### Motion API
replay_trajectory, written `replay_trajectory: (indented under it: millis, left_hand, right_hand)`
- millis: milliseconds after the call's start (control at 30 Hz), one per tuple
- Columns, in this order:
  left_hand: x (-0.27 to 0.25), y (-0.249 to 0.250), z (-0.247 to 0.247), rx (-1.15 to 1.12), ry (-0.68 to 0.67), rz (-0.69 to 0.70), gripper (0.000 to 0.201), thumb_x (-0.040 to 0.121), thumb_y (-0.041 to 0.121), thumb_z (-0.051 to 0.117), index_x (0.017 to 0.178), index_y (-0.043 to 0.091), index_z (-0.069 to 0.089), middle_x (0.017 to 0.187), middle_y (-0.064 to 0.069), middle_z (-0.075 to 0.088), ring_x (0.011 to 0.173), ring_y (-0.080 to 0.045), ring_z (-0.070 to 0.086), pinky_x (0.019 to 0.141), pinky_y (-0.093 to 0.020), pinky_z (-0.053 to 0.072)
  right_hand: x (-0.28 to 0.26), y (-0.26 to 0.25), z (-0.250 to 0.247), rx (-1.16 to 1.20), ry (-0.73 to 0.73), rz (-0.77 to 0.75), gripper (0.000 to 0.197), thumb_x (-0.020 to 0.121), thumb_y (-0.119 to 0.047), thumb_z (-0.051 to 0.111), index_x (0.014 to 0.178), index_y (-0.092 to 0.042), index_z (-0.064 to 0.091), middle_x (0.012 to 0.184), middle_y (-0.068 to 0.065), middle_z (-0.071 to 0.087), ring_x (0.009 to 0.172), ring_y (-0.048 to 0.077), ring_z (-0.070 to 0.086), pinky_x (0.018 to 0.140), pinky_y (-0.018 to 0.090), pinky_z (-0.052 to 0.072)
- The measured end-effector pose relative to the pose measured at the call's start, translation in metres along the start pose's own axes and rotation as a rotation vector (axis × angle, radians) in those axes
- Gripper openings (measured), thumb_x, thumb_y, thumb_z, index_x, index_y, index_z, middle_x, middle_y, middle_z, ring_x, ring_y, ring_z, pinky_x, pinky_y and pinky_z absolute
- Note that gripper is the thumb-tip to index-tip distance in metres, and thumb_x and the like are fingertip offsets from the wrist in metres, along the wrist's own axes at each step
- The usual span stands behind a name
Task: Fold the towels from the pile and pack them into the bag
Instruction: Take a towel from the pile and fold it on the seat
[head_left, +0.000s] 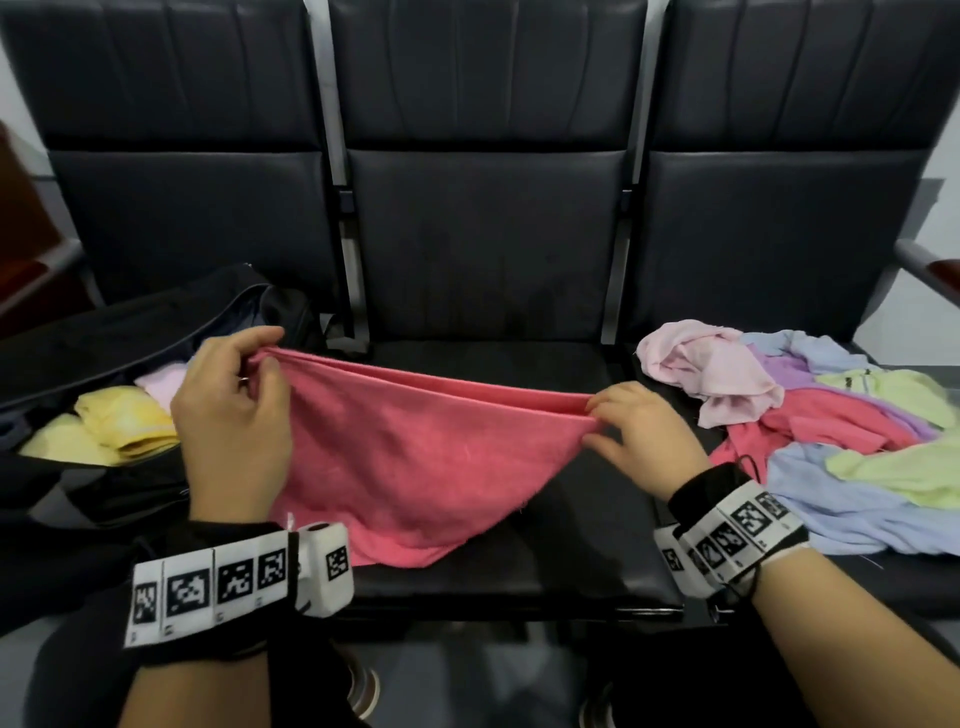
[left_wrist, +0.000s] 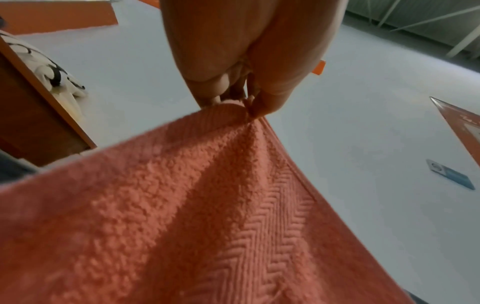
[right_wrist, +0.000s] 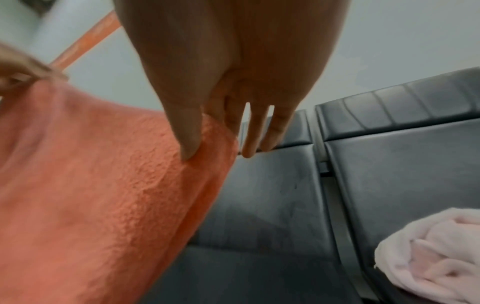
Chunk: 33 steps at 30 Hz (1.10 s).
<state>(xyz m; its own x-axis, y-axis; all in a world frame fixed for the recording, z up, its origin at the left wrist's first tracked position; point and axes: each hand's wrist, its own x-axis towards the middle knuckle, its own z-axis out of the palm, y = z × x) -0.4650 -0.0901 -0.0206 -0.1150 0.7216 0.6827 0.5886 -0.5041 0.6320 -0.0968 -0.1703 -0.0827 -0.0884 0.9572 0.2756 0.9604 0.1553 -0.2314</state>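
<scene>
There are three seats (head_left: 488, 457) in a row. Two hands, the left hand (head_left: 231, 415) and the right hand (head_left: 641, 436), share one pink towel (head_left: 415, 457). One bag (head_left: 104, 332) is on the left seat. In it show two yellow towels (head_left: 124, 421) and one pale pink towel (head_left: 163, 384); more may be hidden. The pile (head_left: 831, 431) on the right seat is tangled, so its towels cannot be counted for sure. It shows five colours.

A row of three black padded leatherette seats (head_left: 483, 249) with tall creased backrests fills the scene, joined by grey metal frame posts (head_left: 347, 218). A pale white wall (left_wrist: 124, 67) stands behind them, edged by orange-brown wooden panelling (left_wrist: 33, 127). A grey metal armrest (head_left: 922, 260) juts out at the right end.
</scene>
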Motion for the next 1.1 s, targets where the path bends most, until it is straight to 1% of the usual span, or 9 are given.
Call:
replay_trajectory:
  millis: [133,333,433,500,633,800,900,1000,1100]
  left_hand:
    - [0.012,-0.006,-0.002,0.078,-0.001,0.027,0.026,0.093,0.005,0.051,0.113,0.009,0.068,0.107,-0.004,0.065,0.089,0.007,0.051,0.088,0.0,0.034]
    - [0.021,-0.007,-0.003,0.138,-0.001,0.038,0.025,0.093,0.004,0.052,0.112,0.008,0.068,0.106,-0.01,0.066,0.094,0.004,0.048,0.086,0.004,0.031]
    - [0.024,-0.006,-0.008,0.165,-0.006,0.04,0.025,0.093,0.003,0.052,0.112,0.008,0.068,0.106,-0.011,0.067,0.094,0.002,0.048,0.087,-0.003,0.033]
    - [0.026,-0.004,-0.013,0.172,0.001,0.054,0.024,0.093,0.004,0.052,0.111,0.009,0.068,0.105,-0.011,0.067,0.094,-0.001,0.049,0.089,-0.014,0.036]
    - [0.03,0.003,-0.025,0.133,0.02,0.056,0.024,0.093,0.007,0.052,0.11,0.011,0.069,0.107,-0.009,0.068,0.096,-0.007,0.055,0.091,-0.027,0.043]
    - [0.039,0.025,-0.039,0.057,0.068,0.071,0.024,0.093,0.011,0.05,0.108,0.015,0.068,0.104,0.005,0.063,0.094,0.001,0.053,0.087,-0.014,0.042]
    - [0.049,0.035,-0.046,0.027,0.075,0.077,0.025,0.092,0.011,0.05,0.108,0.015,0.068,0.104,0.008,0.06,0.095,0.0,0.053,0.088,-0.015,0.042]
    - [0.06,0.032,-0.043,0.039,0.051,0.06,0.024,0.093,0.012,0.051,0.107,0.02,0.069,0.103,0.01,0.062,0.094,0.001,0.054,0.088,-0.019,0.042]
    - [0.068,0.017,-0.016,0.069,-0.054,-0.005,0.025,0.091,0.007,0.053,0.105,0.017,0.072,0.102,0.001,0.069,0.093,-0.008,0.059,0.089,-0.029,0.045]
  right_hand:
    - [0.013,0.003,-0.029,0.171,0.215,0.06,0.005,0.088,-0.014,0.072,0.084,-0.011,0.071,0.087,0.0,0.065,0.086,0.022,0.06,0.08,0.038,0.048]
    - [0.023,-0.005,-0.052,0.339,0.414,0.109,0.003,0.088,-0.009,0.072,0.086,-0.009,0.075,0.083,0.001,0.059,0.076,0.014,0.056,0.073,0.013,0.042]
    - [0.022,-0.009,-0.062,0.366,0.466,0.128,0.001,0.085,-0.006,0.074,0.084,-0.006,0.075,0.093,0.003,0.058,0.082,0.013,0.054,0.076,0.007,0.039]
    - [0.021,-0.01,-0.071,0.398,0.436,0.118,0.002,0.084,-0.004,0.075,0.082,-0.005,0.075,0.1,0.003,0.064,0.088,0.015,0.06,0.08,0.012,0.045]
    - [0.011,-0.015,-0.091,0.501,0.425,0.151,0.007,0.08,-0.008,0.08,0.078,-0.012,0.075,0.082,-0.003,0.073,0.079,0.014,0.069,0.078,0.031,0.055]
    - [0.001,-0.027,-0.128,0.657,0.584,0.132,0.014,0.078,-0.005,0.081,0.077,-0.018,0.074,0.074,-0.002,0.072,0.065,0.009,0.065,0.066,0.024,0.054]
    - [0.002,-0.032,-0.149,0.702,0.637,0.086,0.025,0.08,0.001,0.076,0.083,-0.024,0.073,0.069,-0.009,0.07,0.055,0.005,0.062,0.055,0.015,0.051]
    - [0.014,-0.024,-0.157,0.719,0.618,0.116,0.03,0.081,0.0,0.076,0.092,-0.028,0.073,0.074,-0.01,0.072,0.054,0.01,0.066,0.056,0.019,0.056]
    - [0.039,-0.005,-0.141,0.691,0.56,0.211,0.029,0.08,0.0,0.077,0.089,-0.027,0.074,0.072,-0.002,0.072,0.059,0.017,0.069,0.063,0.032,0.061]
